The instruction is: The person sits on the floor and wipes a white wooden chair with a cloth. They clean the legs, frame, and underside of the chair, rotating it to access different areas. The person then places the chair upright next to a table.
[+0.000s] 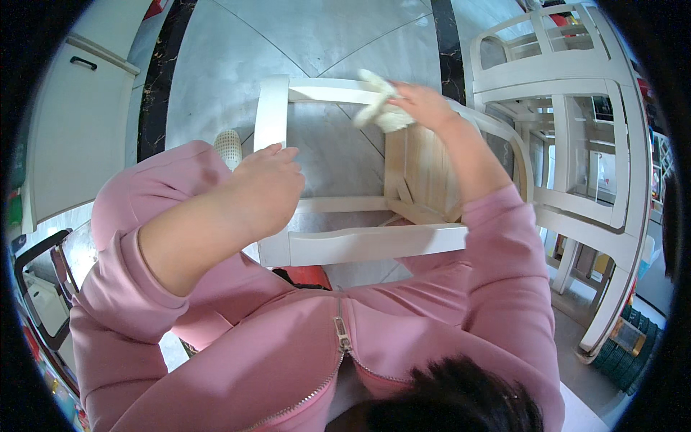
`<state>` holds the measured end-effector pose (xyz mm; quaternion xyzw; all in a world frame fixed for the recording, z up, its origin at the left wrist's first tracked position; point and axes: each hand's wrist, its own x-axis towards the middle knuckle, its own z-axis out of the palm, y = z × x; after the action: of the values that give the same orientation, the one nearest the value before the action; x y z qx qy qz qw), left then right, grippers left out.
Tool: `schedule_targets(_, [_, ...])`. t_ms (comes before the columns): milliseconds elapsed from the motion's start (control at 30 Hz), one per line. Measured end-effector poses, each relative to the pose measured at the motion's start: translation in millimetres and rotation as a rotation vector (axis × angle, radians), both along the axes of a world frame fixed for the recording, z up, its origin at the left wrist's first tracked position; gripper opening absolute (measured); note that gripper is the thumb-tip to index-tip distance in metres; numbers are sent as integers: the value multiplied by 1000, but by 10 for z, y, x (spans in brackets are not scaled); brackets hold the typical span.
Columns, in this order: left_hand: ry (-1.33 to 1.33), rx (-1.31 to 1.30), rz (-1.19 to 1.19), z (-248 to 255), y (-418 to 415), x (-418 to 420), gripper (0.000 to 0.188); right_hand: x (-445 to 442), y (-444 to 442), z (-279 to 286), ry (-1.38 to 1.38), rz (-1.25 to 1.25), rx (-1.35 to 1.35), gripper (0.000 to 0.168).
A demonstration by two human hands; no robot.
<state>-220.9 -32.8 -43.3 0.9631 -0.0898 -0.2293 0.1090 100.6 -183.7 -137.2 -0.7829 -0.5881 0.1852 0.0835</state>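
Note:
A white wooden chair (372, 243) lies on its side or back before me, the pale bare wood of its seat's underside showing on the right. My left hand (272, 186) is closed around the chair's white bar at the left. In my right hand (424, 105) is a whitish cloth (384, 105), held against the far rail of the chair, near the corner by the seat. The cloth hangs down a little inside the frame.
Other white wooden chairs (577, 227) stand close on the right, with a dark green coiled item (631, 345) below them. A white cabinet (81, 129) is at the left. Something red (307, 276) lies under the near rail. Grey tiles (307, 32) with dark borders form the floor.

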Motion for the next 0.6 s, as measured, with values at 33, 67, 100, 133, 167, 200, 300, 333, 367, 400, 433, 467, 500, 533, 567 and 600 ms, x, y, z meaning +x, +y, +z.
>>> schedule_targets(33, [-11, 8, 8, -23, -7, -32, 30, 122, -159, 65, -28, -69, -99, 45])
schedule_targets(67, [-21, 16, 15, -34, -10, -64, 34, 257, -291, 106, -30, -140, -174, 47])
schedule_targets(100, [-114, 47, 14, -22, -13, -92, 39, 355, -395, 127, -33, -217, -250, 49])
schedule_targets(133, [-209, 80, 13, 2, -18, -132, 43, 387, -433, 115, -64, -254, -257, 50])
schedule_targets(167, [-303, 114, 13, 29, -17, -167, 48, 410, -457, 88, -95, -289, -264, 51])
schedule_targets(200, [-235, 176, 69, 66, -24, -166, 51, 412, -445, 68, -125, -323, -272, 51])
schedule_targets(300, [-43, 298, 188, 215, -49, -144, 56, -64, -1, 81, 96, -416, -176, 51])
schedule_targets(333, [1, 295, 184, 246, -43, -150, 57, -269, 181, 145, 142, -374, -147, 51])
schedule_targets(367, [48, 291, 180, 254, -33, -162, 57, -477, 379, 209, 190, -329, -118, 50])
schedule_targets(400, [3, 277, 173, 228, -17, -189, 57, -656, 552, 278, 304, -349, -102, 46])
schedule_targets(433, [-37, 266, 173, 184, -4, -237, 58, -832, 718, 310, 423, -361, -86, 43])
schedule_targets(467, [-80, 251, 169, 160, 8, -274, 58, -1000, 827, 305, 612, -357, -14, 40])
schedule_targets(500, [-73, 246, 166, 161, 11, -277, 58, -1153, 900, 310, 798, -356, 59, 38])
schedule_targets(533, [-63, 239, 166, 163, 13, -266, 57, -1319, 978, 398, 675, -209, -9, 39])
schedule_targets(567, [-52, 238, 172, 179, 15, -272, 57, -1505, 1051, 481, 551, -55, -73, 40])
schedule_targets(600, [-49, 221, 172, 184, 14, -258, 56, -1681, 1053, 372, 221, 154, 249, 45])
